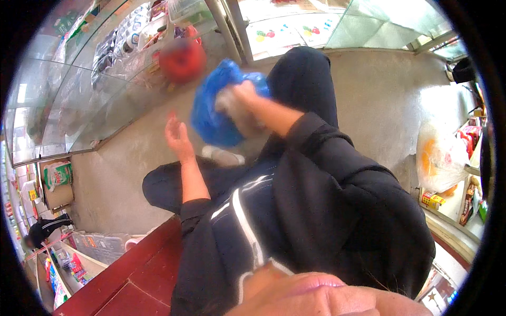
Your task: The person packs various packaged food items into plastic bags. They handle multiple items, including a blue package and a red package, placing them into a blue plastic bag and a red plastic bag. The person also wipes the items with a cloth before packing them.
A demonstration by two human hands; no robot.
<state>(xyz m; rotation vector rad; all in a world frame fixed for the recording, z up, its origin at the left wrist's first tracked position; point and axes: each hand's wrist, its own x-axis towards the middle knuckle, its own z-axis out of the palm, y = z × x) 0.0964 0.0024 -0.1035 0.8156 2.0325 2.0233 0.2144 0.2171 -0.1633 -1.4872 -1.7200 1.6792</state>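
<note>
My right hand (242, 94) is closed on a crumpled blue plastic bag (215, 106), held between my knees above the floor. Below that hand is something pale, too blurred to name. My left hand (178, 136) is raised to the left of the bag, apart from it, with its fingers spread and nothing in it. A pale, shoe-like thing (223, 156) shows beneath the bag, near my left leg. Ahead, a round red object (182, 60) stands beside the glass case, blurred.
A glass display case (95, 106) with packaged goods runs along the left. A red wooden bench (138, 260) is under me. On the right, a shelf (444, 203) holds boxes and a translucent bag (440, 156) with orange contents. A person in dark clothes (47, 229) is at lower left.
</note>
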